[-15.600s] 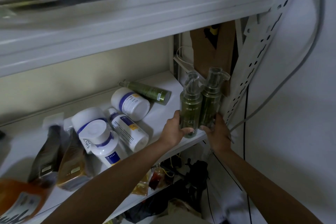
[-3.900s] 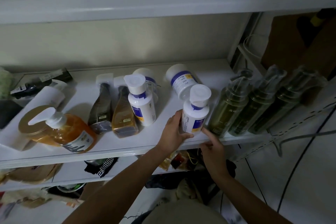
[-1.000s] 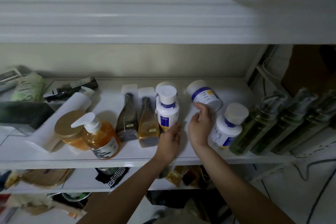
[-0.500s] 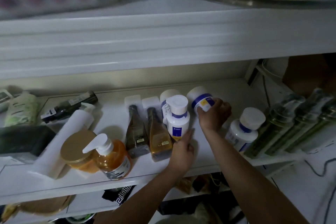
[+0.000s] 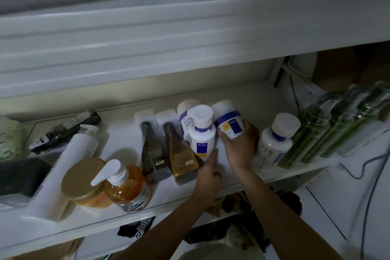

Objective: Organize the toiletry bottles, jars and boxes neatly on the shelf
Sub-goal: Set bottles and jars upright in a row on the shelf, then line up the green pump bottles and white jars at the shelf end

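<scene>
On the white shelf (image 5: 249,95), my right hand (image 5: 239,145) grips a lying white bottle with a blue band (image 5: 229,121) near its base. My left hand (image 5: 209,173) rests by the foot of an upright white bottle (image 5: 201,133), fingertips touching it, not closed around it. Another white bottle (image 5: 183,116) lies behind that one. A further white bottle (image 5: 276,139) stands right of my right hand. Three green pump bottles (image 5: 329,129) line the right end. Two amber bottles (image 5: 168,145) lie left of the white ones.
An orange pump bottle (image 5: 126,186) and a gold-lidded jar (image 5: 82,181) stand at the front left, beside a lying white tube (image 5: 69,160) and dark boxes (image 5: 65,129). The upper shelf edge (image 5: 190,34) hangs low overhead. A cable (image 5: 367,175) dangles at the right.
My right hand has closed on the lying blue-banded bottle and drawn it a little toward the front. My left hand has stayed at the upright bottle's foot.
</scene>
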